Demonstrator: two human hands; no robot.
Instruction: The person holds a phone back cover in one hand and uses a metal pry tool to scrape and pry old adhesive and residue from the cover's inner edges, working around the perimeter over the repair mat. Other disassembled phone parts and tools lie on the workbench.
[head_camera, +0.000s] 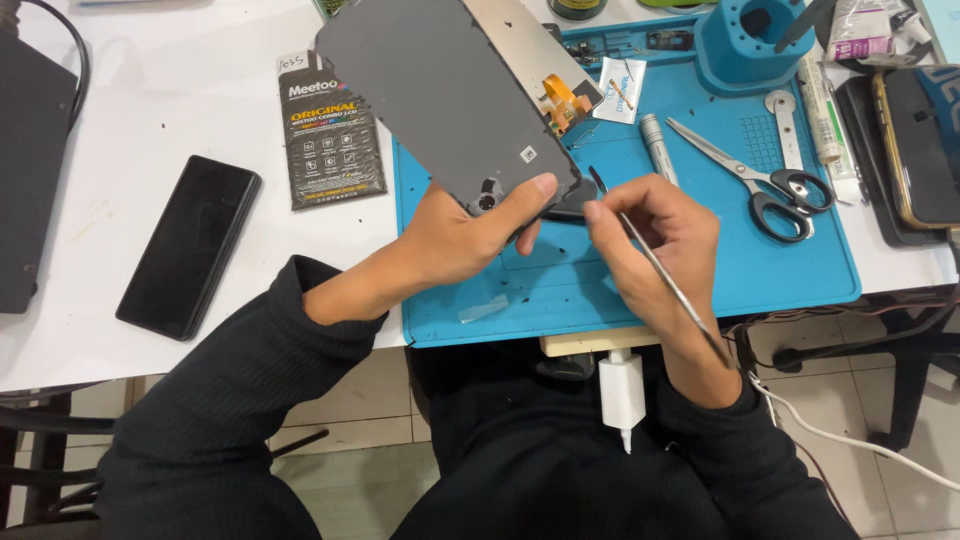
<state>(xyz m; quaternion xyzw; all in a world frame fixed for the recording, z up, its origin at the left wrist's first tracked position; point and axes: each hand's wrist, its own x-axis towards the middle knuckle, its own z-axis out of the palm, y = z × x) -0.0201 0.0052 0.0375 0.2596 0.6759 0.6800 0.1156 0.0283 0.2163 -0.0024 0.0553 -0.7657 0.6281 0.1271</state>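
My left hand (462, 235) grips the near end of a dark grey phone screen assembly (440, 95), holding it tilted above the blue work mat (700, 270); an orange flex cable (562, 100) shows at its right edge. My right hand (655, 235) holds a thin metal pry tool (660, 270) like a pen, its dark tip touching the assembly's lower right corner by my left thumb.
On the mat lie scissors (765, 180), a grey pen-like tool (658, 148) and a blue tool holder (750, 40). A black phone (188, 245) and a dark parts packet (330, 135) rest on the white table at left. Another phone (920, 145) lies at right. A white charger (621, 392) hangs below the table edge.
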